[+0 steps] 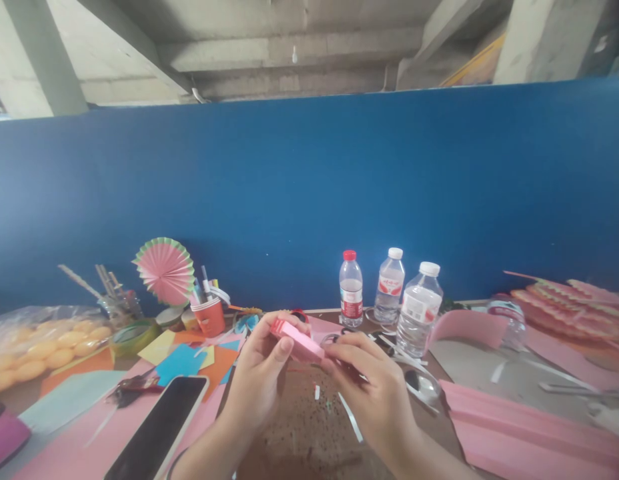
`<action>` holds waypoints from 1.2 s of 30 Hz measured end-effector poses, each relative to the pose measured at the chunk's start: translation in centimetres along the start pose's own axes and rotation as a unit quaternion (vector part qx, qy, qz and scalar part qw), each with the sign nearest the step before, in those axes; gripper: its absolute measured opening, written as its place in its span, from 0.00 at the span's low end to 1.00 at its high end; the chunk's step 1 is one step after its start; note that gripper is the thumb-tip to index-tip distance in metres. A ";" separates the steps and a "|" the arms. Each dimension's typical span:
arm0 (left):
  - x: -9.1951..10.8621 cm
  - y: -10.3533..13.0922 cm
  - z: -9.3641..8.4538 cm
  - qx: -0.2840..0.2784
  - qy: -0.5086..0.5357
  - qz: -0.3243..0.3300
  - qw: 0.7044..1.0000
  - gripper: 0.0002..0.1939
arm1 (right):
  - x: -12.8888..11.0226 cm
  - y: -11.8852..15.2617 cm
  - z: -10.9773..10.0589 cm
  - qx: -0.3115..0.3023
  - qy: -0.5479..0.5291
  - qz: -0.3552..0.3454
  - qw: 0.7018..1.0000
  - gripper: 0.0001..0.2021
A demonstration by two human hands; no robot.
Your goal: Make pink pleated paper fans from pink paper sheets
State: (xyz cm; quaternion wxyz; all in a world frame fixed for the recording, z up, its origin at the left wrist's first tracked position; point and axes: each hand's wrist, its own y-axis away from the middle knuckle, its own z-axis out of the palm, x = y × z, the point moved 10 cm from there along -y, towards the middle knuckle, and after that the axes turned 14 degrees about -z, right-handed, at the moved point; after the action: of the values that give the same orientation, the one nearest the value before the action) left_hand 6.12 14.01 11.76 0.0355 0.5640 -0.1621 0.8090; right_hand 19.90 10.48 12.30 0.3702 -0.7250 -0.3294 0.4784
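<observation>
Room: I see a grey concrete ceiling [289, 53] with beams over a wide, flat blue partition [309, 193].
Surface: a brown tabletop [309, 427], speckled with dark bits, between pink sheets.
Pleats: a round pink paper fan with a green edge [165, 270] stands at left, behind an orange-red cup of pens [209, 317].
Bottles: three clear plastic bottles [420, 310] stand right of centre.
Phone: a black-screened phone [162, 427] lies left of the hands.
Left hand [259, 373]: grasps the left end of the folded pink strip [300, 340], thumb in front.
Right hand [377, 380]: fingers bent at the strip's right end; I cannot tell whether they grip it.
Strip: raised above the tabletop, between both hands.
</observation>
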 end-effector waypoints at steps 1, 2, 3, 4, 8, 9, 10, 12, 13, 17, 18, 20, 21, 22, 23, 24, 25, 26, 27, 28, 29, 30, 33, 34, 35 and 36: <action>0.1 0.1 0.1 -0.002 0.000 0.004 1.000 0.04 | 0.0 0.0 0.0 0.000 0.000 -0.001 1.000 0.05; 0.2 0.1 0.1 -0.004 0.000 0.007 1.000 0.04 | 0.0 0.0 0.0 0.000 -0.001 -0.001 1.000 0.05; 0.2 0.2 0.1 -0.005 0.001 0.009 1.000 0.04 | 0.0 0.1 0.0 0.000 -0.003 0.000 1.000 0.05; 0.2 0.2 0.2 -0.007 0.003 0.007 1.000 0.04 | 0.0 0.1 0.0 0.000 -0.004 0.000 1.000 0.05; 0.1 0.2 0.3 -0.017 0.003 0.005 1.000 0.04 | 0.0 0.0 -0.1 0.004 -0.004 0.000 1.000 0.05; 0.1 0.2 0.3 -0.018 0.001 0.008 1.000 0.04 | 0.0 0.0 0.0 0.003 -0.004 0.000 1.000 0.05; 0.1 0.2 0.3 -0.018 -0.001 0.011 1.000 0.04 | 0.0 0.0 0.0 0.002 -0.004 0.000 1.000 0.05; 0.2 0.1 0.3 -0.020 -0.005 0.015 1.000 0.04 | -0.1 0.0 0.0 0.004 -0.008 -0.005 1.000 0.05; 0.2 0.1 0.3 -0.022 -0.006 0.017 1.000 0.04 | -0.1 0.1 0.0 0.007 -0.011 -0.010 1.000 0.05; 0.2 0.2 0.3 -0.019 -0.014 0.022 0.999 0.04 | -0.3 0.1 0.0 0.013 -0.018 -0.020 1.000 0.05; 0.2 0.3 0.2 -0.014 -0.018 0.023 0.999 0.05 | -0.3 0.1 -0.1 0.015 -0.016 -0.021 1.000 0.05; 0.2 0.4 0.2 -0.008 -0.027 0.020 0.999 0.05 | -0.3 0.0 -0.2 0.020 -0.013 -0.024 0.999 0.05; 0.1 0.4 0.3 -0.006 -0.031 0.016 0.999 0.05 | -0.4 0.0 -0.2 0.021 -0.012 -0.025 0.999 0.05; 0.0 0.5 0.3 -0.006 -0.034 0.013 0.999 0.05 | -0.4 0.0 -0.2 0.022 -0.012 -0.026 0.999 0.05; -0.1 0.5 0.5 -0.007 -0.037 0.009 0.999 0.05 | -0.4 0.0 -0.2 0.023 -0.014 -0.027 0.999 0.05; -0.1 0.6 0.6 -0.010 -0.040 0.008 0.999 0.05 | -0.5 0.0 -0.2 0.023 -0.017 -0.028 0.999 0.05; -0.1 0.6 0.7 -0.012 -0.044 0.008 0.999 0.05 | -0.5 0.0 -0.2 0.023 -0.019 -0.029 0.999 0.05; -0.1 0.6 0.8 -0.012 -0.048 0.010 0.999 0.05 | -0.5 0.1 -0.1 0.023 -0.021 -0.030 0.999 0.05; -0.1 0.6 0.8 -0.009 -0.053 0.011 0.998 0.05 | -0.5 0.1 -0.1 0.025 -0.021 -0.031 0.999 0.05; -0.2 0.6 0.6 -0.001 -0.061 0.010 0.998 0.05 | -0.5 0.2 -0.1 0.026 -0.020 -0.032 0.999 0.05; -0.2 0.6 0.3 0.012 -0.074 0.008 0.997 0.05 | -0.5 0.3 -0.2 0.029 -0.018 -0.032 0.999 0.05; -0.1 0.6 0.0 0.030 -0.098 0.009 0.995 0.06 | -0.5 0.3 -0.3 0.032 -0.015 -0.032 0.999 0.05; 1.3 1.0 -0.6 0.092 -0.226 0.049 0.969 0.06 | -0.4 0.2 -0.7 0.042 0.000 -0.041 0.998 0.05; 2.0 1.3 -0.5 0.107 -0.273 0.073 0.953 0.05 | -0.5 0.1 -0.9 0.044 0.006 -0.052 0.998 0.05; 2.6 1.6 -0.3 0.114 -0.314 0.093 0.938 0.05 | -0.7 -0.1 -1.1 0.044 0.014 -0.066 0.997 0.05; 3.1 1.8 -0.1 0.116 -0.345 0.108 0.925 0.05 | -1.0 -0.2 -1.2 0.043 0.021 -0.083 0.995 0.06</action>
State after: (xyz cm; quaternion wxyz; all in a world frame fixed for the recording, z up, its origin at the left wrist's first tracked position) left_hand 4.51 11.91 14.20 -0.1758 0.7873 -0.1288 0.5768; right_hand 20.73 9.52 13.24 0.4462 -0.6884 -0.3594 0.4449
